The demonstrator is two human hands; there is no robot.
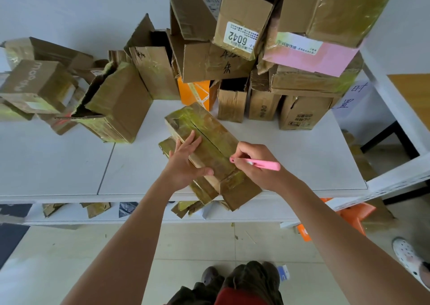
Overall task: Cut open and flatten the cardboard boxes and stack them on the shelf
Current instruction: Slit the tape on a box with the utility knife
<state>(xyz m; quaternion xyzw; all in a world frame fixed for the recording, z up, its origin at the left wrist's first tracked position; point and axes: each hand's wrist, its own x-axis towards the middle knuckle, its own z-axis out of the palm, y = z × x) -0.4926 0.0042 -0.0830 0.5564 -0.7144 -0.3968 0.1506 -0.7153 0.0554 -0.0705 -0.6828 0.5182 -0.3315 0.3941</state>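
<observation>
A heap of unopened and half-torn cardboard boxes (244,48) crowds the back of the white surface (69,165), so by my reckoning most of the work is left. Flattened pieces (97,209) lie on the shelf below, a small start. At the front edge sits the taped box (204,130) I am working on, its top seam slit. My left hand (186,162) presses flat on it; my right hand (256,162) grips the pink cutter (263,164) at its near end.
</observation>
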